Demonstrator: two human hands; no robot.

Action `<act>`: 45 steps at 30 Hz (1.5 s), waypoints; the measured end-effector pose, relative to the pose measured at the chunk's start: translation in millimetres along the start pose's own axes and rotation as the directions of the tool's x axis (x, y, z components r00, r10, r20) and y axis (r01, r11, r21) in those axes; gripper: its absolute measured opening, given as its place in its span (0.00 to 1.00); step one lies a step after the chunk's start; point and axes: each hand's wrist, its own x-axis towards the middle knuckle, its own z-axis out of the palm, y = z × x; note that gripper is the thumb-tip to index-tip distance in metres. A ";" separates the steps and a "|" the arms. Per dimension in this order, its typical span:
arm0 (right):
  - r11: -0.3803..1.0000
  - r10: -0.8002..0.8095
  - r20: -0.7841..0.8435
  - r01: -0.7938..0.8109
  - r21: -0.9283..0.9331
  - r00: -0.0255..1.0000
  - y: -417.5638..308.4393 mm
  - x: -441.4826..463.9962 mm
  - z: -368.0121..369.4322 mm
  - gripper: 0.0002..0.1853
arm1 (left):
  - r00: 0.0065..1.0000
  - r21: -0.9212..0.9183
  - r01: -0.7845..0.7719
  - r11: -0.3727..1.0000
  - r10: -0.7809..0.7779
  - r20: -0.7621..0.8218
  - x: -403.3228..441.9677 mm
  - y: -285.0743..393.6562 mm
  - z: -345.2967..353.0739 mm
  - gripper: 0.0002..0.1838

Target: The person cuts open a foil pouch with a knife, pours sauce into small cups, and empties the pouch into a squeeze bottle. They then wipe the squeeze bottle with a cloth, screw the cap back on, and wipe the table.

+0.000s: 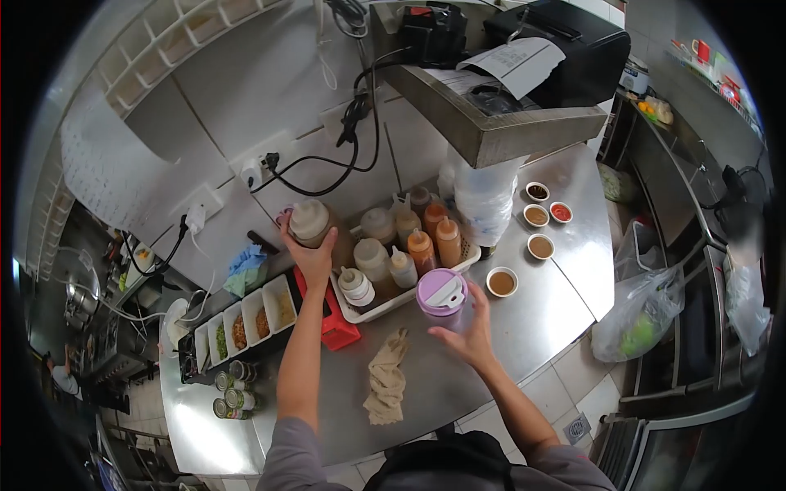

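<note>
My left hand (313, 258) is wrapped around a large squeeze bottle (309, 222) with a pale cap, lifted at the back left of the bottle basket. My right hand (472, 331) curves around a clear jar with a purple flip-top lid (442, 292), its thumb in front and its fingers along the right side. Between my hands, a white basket (393, 299) holds several squeeze bottles of orange, brown and pale sauces. One white-capped bottle (356, 286) stands at its left end. A crumpled beige cloth (387, 376) lies on the steel counter (344, 409) in front.
Several small sauce cups (502, 282) stand on the right. Wrapped plastic stacks (483, 200) rise behind the basket, below a metal shelf (524, 135). A red object (337, 327), a rack of topping trays (260, 322) and several small cans (238, 399) occupy the left. Cables (327, 168) hang along the wall.
</note>
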 end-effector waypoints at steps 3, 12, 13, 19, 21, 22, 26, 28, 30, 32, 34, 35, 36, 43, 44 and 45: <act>0.982 0.024 -0.013 -0.021 0.186 1.000 0.0 14.3 22.2 0.50 | 0.996 -0.019 0.058 0.998 -0.057 0.072 -5.5 2.2 5.0 0.44; 0.987 0.062 -0.131 -0.042 0.152 0.989 -9.5 9.4 -18.2 0.41 | 0.933 0.117 -0.041 0.992 -0.003 0.359 -6.4 -33.5 -8.7 0.46; 0.987 0.060 -0.164 -0.034 0.157 0.985 -16.0 6.9 -34.6 0.41 | 0.910 0.027 -0.001 1.000 -0.011 0.415 -4.4 -50.0 -15.2 0.46; 0.996 0.059 -0.291 -0.036 0.087 0.955 -10.2 -12.7 -181.5 0.41 | 0.980 0.079 -0.071 0.994 0.055 0.193 -84.3 54.7 -55.8 0.32; 0.997 0.067 -0.365 -0.075 -0.009 0.929 1.4 -16.3 -242.2 0.40 | 0.935 0.158 -0.167 0.973 0.106 0.339 -120.3 70.2 -55.1 0.31; 0.991 0.038 -0.414 -0.088 -0.101 0.910 13.2 -18.5 -270.2 0.38 | 0.933 0.183 -0.094 0.979 0.023 0.360 -141.3 81.7 -48.5 0.31; 0.924 0.018 -0.428 -0.178 -0.338 0.903 103.4 -29.6 -369.8 0.41 | 0.920 0.286 -0.091 0.954 -0.030 0.392 -223.2 124.9 5.3 0.26; 0.926 0.043 -0.490 -0.219 -0.306 0.870 175.2 -35.7 -399.8 0.43 | 0.893 0.215 0.251 0.944 -0.311 0.326 -263.2 142.3 45.7 0.26; 0.935 0.152 -0.484 -0.284 -0.212 0.862 238.8 -43.7 -416.4 0.46 | 0.849 0.359 0.079 0.930 -0.251 0.465 -270.8 164.3 74.2 0.25; 0.942 0.169 -0.450 -0.278 -0.189 0.877 311.8 -47.2 -422.1 0.46 | 0.800 0.421 0.008 0.907 -0.258 0.542 -288.2 181.2 109.8 0.24; 0.946 0.217 -0.416 -0.294 -0.132 0.883 369.3 -43.3 -412.0 0.45 | 0.764 0.457 0.013 0.889 -0.304 0.569 -293.5 207.0 138.0 0.23; 0.946 0.247 -0.406 -0.309 -0.094 0.880 393.5 -40.0 -402.3 0.44 | 0.776 0.422 0.054 0.905 -0.304 0.553 -303.3 220.1 154.4 0.22; 0.945 0.272 -0.397 -0.321 -0.060 0.876 416.4 -35.3 -391.6 0.44 | 0.706 0.495 -0.011 0.869 -0.344 0.619 -307.0 235.0 165.8 0.24; 0.968 0.250 -0.322 -0.227 0.107 0.913 524.3 16.1 -282.9 0.41 | 0.581 0.527 0.295 0.797 -0.588 0.563 -369.6 228.1 152.7 0.21; 0.970 0.242 -0.311 -0.217 0.113 0.919 533.7 26.9 -270.8 0.41 | 0.595 0.529 0.309 0.790 -0.594 0.541 -377.3 228.8 157.4 0.21; 0.970 0.236 -0.298 -0.209 0.121 0.925 544.7 34.2 -253.8 0.41 | 0.607 0.533 0.323 0.782 -0.603 0.517 -381.6 228.7 159.9 0.20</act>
